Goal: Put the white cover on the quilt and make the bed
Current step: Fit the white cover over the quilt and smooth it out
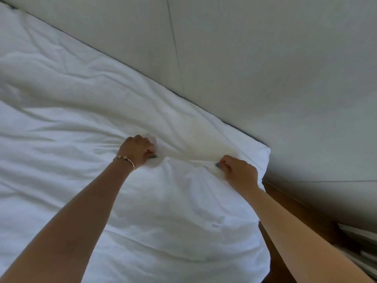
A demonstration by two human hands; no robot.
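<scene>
1. The white cover lies wrinkled across the bed, near the headboard; the quilt inside may bunch unseen.
2. The left hand and right hand each pinch a fold; an uneven pull can skew the corner.

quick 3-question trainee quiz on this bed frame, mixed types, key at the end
1. True or false: both hands grip the white cover.
2. Which wrist wears the bracelet? A) left B) right C) neither
3. Fill in: the cover's corner lies next to the grey ____.

Key:
1. True: the left hand and the right hand each hold bunched fabric, and a taut fold runs between them.
2. A
3. headboard
</scene>
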